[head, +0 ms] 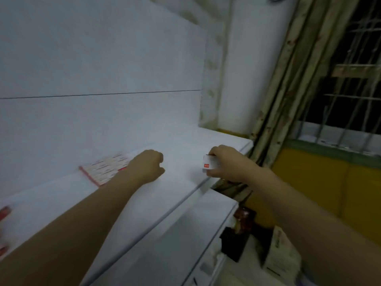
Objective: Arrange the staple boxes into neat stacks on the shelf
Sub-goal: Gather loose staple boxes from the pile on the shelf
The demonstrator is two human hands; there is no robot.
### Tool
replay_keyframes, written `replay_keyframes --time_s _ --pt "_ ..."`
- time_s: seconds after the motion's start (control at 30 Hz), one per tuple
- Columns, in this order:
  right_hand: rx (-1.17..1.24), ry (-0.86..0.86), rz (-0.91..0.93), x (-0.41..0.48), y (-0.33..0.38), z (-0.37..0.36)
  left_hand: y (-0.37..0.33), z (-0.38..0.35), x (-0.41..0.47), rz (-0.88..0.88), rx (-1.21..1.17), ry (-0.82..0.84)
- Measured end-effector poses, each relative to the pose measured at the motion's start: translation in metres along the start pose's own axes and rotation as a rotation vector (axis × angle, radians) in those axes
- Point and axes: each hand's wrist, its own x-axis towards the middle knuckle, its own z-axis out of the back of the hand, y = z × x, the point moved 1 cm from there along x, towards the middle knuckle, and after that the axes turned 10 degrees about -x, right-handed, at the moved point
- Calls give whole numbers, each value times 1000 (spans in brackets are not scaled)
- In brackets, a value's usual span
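Note:
My right hand (226, 164) grips a small white staple box (209, 164) with a red label, just above the front edge of the white shelf (181, 153) near its right end. My left hand (147, 166) is curled into a fist over the shelf's middle, holding nothing that I can see. Behind its wrist a flat group of white-and-red staple boxes (104, 170) lies on the shelf against the back panel. The view is blurred.
A lower white shelf (185, 234) juts out below. At the far left edge are blurred red items (4, 212). On the right stand a barred window (350, 89), a yellow wall (319, 182), and dark packages and a white bag (280, 250) on the floor.

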Motion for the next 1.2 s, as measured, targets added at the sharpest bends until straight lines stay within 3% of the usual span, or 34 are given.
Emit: replay_keyframes --time_s 0.23,0.57,0.9,1.2 --pt "-6 15 -201 -56 -133 4 -132 -67 65 -199 -76 46" --pt "-72 43 -242 -50 -294 19 -257 -130 163 -245 -117 33" --pt "-12 35 -161 58 -364 -18 -257 -151 267 -156 -64 9" --pt "55 -34 57 203 -351 -51 -189 -144 346 -14 -51 -57"
